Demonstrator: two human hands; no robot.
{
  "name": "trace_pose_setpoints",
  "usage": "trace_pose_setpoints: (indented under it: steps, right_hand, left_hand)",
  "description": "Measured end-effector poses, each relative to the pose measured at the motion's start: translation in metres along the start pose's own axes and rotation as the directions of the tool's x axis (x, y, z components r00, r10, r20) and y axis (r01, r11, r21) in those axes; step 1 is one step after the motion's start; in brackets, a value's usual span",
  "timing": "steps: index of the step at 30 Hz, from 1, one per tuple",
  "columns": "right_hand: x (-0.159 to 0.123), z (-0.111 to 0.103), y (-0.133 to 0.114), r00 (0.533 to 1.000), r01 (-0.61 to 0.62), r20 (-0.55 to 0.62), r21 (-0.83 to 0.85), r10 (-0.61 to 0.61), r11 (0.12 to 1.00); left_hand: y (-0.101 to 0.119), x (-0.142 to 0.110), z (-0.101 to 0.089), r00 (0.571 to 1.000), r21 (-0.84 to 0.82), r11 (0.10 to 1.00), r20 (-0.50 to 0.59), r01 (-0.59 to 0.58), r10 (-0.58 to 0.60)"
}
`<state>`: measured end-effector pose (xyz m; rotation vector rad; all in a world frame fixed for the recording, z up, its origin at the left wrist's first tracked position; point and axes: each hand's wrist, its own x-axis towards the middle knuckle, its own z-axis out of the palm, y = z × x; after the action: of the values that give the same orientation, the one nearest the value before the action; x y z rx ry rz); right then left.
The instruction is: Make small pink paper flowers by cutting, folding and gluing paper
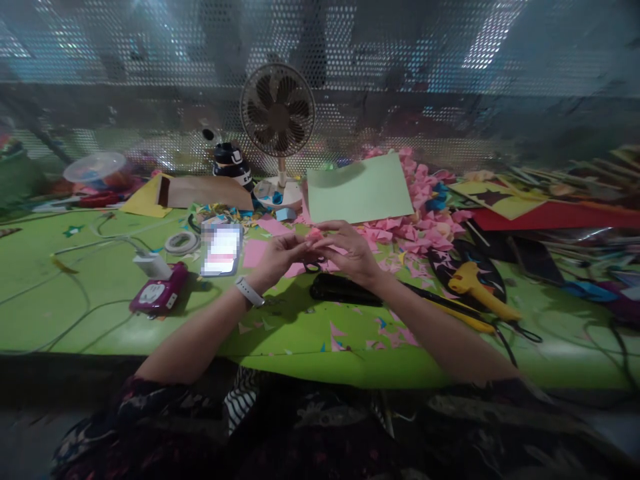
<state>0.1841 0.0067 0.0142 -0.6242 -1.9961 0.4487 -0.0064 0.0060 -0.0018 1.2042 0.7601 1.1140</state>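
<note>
We list: one small crumpled pink-paper piece (315,235), pinched between left hand (281,255) and right hand (351,252); likely light, soft, crushable, best held at edges. Lit rectangular phone (223,250): nine o'clock.

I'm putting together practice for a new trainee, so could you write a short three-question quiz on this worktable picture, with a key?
1. Multiple choice. What colour is the small piece at the fingertips of the left hand and right hand?
A) blue
B) pink
C) yellow

2. True or false? In this view, the fan stands to the left of the pale green sheet.

3. Fill in the blank. The person wears a pale strap on the ___ wrist.

Key:
1. B, pink.
2. True.
3. Left.
</note>
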Motion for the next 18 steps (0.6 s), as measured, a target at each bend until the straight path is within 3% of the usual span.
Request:
trace_pose_setpoints:
  steps: [4, 7, 9, 18]
  right_hand:
    - [0.0014, 0.0027, -0.0035, 0.982, -0.178, -0.062, 0.043, 0.180, 0.983]
    - [0.0017, 0.0040, -0.0051, 0.925, -0.367, -0.050, 0.126, 0.376, 0.922]
    - [0.0018, 0.0042, -0.0050, 0.896, -0.434, -0.032, 0.158, 0.444, 0.887]
    - [0.0026, 0.0037, -0.0056, 0.893, -0.443, -0.035, 0.092, 0.448, 0.892]
  left_hand:
    - [-0.0016, -0.0005, 0.0041, 0.999, -0.017, 0.999, 0.008, -0.040, 0.040]
    - [-0.0006, -0.0010, 0.0062, 0.998, -0.037, 0.998, 0.037, -0.041, 0.042]
    - [0.0008, -0.0018, 0.0071, 0.997, -0.032, 0.999, 0.061, -0.041, 0.043]
    - [0.0021, -0.0026, 0.0068, 0.991, 0.022, 0.999, 0.129, -0.040, 0.037]
